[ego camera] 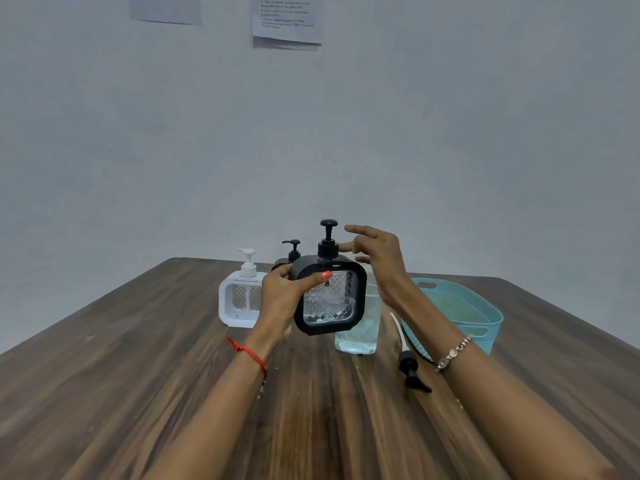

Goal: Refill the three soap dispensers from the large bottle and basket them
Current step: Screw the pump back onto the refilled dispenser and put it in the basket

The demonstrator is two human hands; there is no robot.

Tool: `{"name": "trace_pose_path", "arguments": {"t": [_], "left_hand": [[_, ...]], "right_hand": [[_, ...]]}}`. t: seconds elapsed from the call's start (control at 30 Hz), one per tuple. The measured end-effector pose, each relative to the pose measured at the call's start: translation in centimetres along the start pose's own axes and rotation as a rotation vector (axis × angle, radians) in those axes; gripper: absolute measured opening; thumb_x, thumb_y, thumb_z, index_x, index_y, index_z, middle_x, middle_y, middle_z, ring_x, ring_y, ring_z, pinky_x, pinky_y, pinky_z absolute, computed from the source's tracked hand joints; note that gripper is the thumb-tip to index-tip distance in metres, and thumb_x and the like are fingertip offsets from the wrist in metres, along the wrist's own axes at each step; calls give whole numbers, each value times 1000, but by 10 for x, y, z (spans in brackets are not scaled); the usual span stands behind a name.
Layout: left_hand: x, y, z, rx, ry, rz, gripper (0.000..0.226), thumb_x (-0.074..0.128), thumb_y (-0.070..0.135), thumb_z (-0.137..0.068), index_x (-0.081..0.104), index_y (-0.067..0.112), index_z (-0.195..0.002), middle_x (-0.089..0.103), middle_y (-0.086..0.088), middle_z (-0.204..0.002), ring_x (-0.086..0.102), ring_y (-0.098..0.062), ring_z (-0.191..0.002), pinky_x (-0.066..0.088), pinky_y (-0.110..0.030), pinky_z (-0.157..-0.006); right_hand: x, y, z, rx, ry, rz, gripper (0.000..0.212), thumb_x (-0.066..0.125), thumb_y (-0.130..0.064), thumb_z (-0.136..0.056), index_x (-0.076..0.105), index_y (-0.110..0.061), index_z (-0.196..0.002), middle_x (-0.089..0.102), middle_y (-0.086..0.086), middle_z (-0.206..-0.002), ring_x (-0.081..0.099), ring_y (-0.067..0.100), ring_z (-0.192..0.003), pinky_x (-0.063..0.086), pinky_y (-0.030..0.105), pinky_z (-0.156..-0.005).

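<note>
The black soap dispenser [329,296] is held up off the tabletop [138,375], upright with a slight tilt, its patterned clear window facing the camera and its black pump head on top. The left hand [284,299] has it in a closed grip: thumb across the front of the window, fingers wrapped round the dispenser's left edge and back. The left forearm runs up from the lower middle of the view, a red thread at the wrist.

The right hand [377,258] hovers just to the right of the pump collar, its grip loose and open, fingers spread and fingertips close beside the collar; whether they touch it cannot be told. Its wrist wears a beaded bracelet.

Behind the left grip, a second black dispenser [292,252] stands mostly hidden, only its pump and shoulder showing. To that grip's left stands a white dispenser [239,299]. Below the right grip, partly behind the held dispenser, stands the large clear bottle [358,334], its top hidden. A loose black pump with a white tube [408,365] lies on the wood nearer the camera. Right of both grips sits a teal basket [485,327].
</note>
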State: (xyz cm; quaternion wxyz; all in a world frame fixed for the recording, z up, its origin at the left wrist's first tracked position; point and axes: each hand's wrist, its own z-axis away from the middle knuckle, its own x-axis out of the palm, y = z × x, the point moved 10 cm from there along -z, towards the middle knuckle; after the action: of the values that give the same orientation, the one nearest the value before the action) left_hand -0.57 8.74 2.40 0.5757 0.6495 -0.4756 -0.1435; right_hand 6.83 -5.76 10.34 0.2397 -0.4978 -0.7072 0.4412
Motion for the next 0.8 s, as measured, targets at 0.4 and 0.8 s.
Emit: {"name": "trace_pose_path", "arguments": {"t": [0.4,0.8], "left_hand": [[3,0,1,-8,-54,-6,25,80,1,-64,67,5,-85,71,-14,-85,68,-30,-77,57,-40,-77],[3,-6,3,-48,-89,21,24,78,0,-65,68,5,-86,72,-13,-83,69,-26,-75,57,-34,-72]], "right_hand": [[17,4,-5,-10,-184,118,17,81,-16,-67,65,-9,-67,65,0,-63,62,8,-56,49,17,-56],[26,11,-4,73,-292,-15,23,75,-2,-70,71,-4,-93,74,2,-77,70,13,-72,54,19,-67]]}}
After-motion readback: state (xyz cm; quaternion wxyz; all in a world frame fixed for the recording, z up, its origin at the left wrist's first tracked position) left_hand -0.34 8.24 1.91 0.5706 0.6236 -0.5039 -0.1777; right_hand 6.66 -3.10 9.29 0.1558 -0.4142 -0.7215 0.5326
